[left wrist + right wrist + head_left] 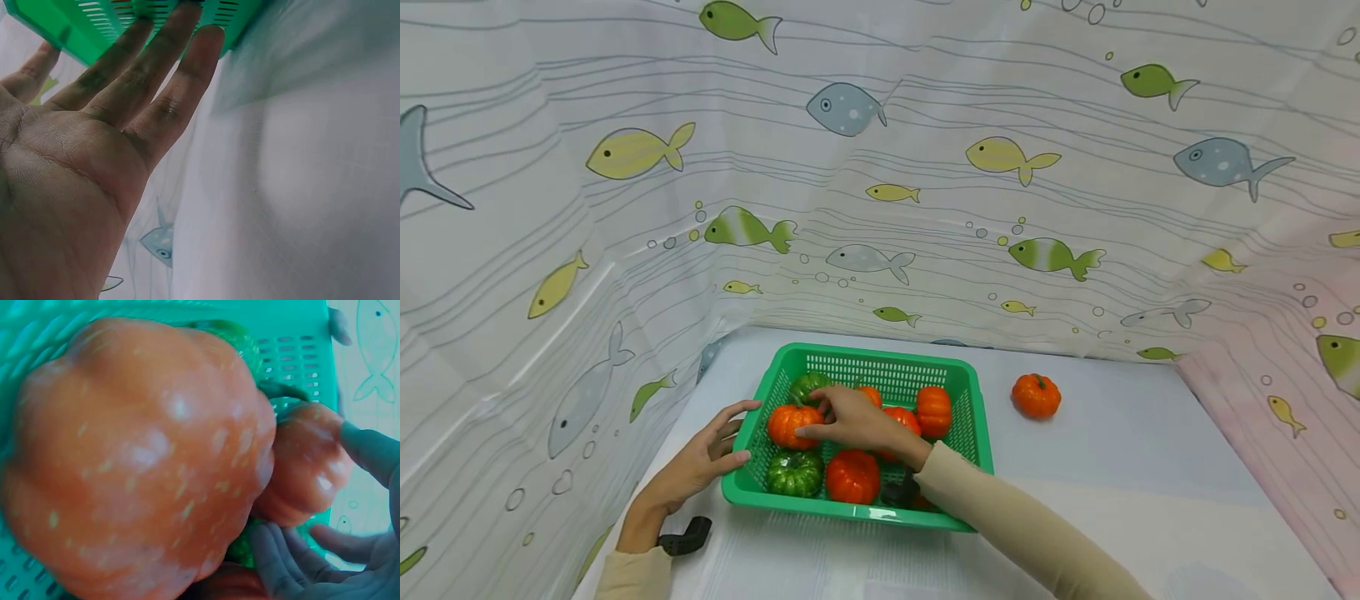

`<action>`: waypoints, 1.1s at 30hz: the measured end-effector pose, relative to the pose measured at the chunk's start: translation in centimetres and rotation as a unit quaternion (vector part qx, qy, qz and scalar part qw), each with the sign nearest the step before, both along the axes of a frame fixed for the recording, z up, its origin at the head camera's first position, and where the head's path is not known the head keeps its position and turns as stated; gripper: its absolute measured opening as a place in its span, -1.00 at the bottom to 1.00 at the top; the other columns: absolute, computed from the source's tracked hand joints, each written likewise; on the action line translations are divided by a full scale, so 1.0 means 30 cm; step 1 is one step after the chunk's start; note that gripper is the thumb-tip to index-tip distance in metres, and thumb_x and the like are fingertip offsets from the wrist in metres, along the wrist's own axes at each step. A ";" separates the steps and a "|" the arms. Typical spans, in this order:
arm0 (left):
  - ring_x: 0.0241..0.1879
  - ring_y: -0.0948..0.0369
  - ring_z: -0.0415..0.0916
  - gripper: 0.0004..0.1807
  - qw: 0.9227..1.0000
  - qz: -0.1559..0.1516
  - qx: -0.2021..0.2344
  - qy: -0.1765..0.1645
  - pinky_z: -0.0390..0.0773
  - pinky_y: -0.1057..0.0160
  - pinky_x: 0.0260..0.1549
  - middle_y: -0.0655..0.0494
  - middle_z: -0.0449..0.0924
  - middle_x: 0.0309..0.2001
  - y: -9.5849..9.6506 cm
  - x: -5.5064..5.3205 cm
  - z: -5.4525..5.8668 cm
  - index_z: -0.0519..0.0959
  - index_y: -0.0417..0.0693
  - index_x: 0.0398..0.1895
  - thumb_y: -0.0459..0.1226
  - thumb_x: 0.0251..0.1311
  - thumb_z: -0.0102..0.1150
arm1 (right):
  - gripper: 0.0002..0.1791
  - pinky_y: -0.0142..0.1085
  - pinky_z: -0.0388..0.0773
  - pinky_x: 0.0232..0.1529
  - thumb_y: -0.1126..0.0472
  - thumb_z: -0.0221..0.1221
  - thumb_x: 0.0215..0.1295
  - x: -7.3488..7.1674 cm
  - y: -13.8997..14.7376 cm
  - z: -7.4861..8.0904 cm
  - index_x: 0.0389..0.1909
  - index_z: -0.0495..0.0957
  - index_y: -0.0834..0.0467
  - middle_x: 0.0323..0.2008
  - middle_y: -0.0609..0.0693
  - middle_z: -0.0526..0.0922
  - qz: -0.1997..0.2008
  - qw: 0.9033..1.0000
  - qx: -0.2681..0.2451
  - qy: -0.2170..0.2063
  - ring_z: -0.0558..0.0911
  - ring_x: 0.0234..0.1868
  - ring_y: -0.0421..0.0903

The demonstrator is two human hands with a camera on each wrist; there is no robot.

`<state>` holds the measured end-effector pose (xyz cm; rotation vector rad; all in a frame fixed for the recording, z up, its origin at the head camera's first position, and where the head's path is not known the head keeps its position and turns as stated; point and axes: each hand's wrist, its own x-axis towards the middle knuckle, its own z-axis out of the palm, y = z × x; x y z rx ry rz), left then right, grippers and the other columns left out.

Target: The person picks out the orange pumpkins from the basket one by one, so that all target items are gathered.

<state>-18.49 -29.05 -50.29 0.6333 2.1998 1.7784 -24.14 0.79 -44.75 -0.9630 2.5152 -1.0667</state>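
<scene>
A green plastic basket (857, 512) holds several orange and green pumpkins. My right hand (857, 417) reaches into its left part and grips an orange pumpkin (786, 427), the thumb on one side and fingers on the other in the right wrist view. One green pumpkin (808, 387) lies behind it, another green pumpkin (795, 475) in front. Closest to the right wrist camera is a large orange pumpkin (137, 462). My left hand (696, 458) is at the basket's left side, fingers spread and fairly straight; in the left wrist view the fingertips meet the basket wall.
A single orange pumpkin (1036, 396) sits on the white table (1112, 467), right of the basket. Fish-printed curtain (940, 233) encloses the table at the back and sides. My right forearm crosses the basket's front right corner, hiding part of what lies there.
</scene>
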 end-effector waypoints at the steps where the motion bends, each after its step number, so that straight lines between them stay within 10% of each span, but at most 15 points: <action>1: 0.43 -0.55 -0.02 -0.24 1.000 0.000 0.000 0.000 0.43 -0.42 0.16 -0.37 -0.12 0.58 0.000 -0.001 0.000 0.03 0.12 0.65 -0.39 0.50 0.06 | -0.26 -0.43 0.56 -0.18 -0.18 0.31 0.38 0.000 -0.005 0.001 0.36 0.49 0.26 -0.05 -0.04 0.61 0.001 1.000 0.010 0.006 0.54 -0.15 -0.22; 33: 0.43 -0.55 -0.01 -0.25 1.000 0.012 -0.004 -0.007 0.42 -0.42 0.17 -0.39 -0.11 0.57 0.001 0.002 -0.002 0.05 0.16 0.64 -0.37 0.50 0.07 | -0.24 -0.46 0.57 -0.05 -0.19 0.43 0.22 0.007 -0.015 0.028 0.35 0.52 0.10 0.23 -0.05 0.54 0.030 1.000 -0.002 -0.002 0.53 0.03 -0.24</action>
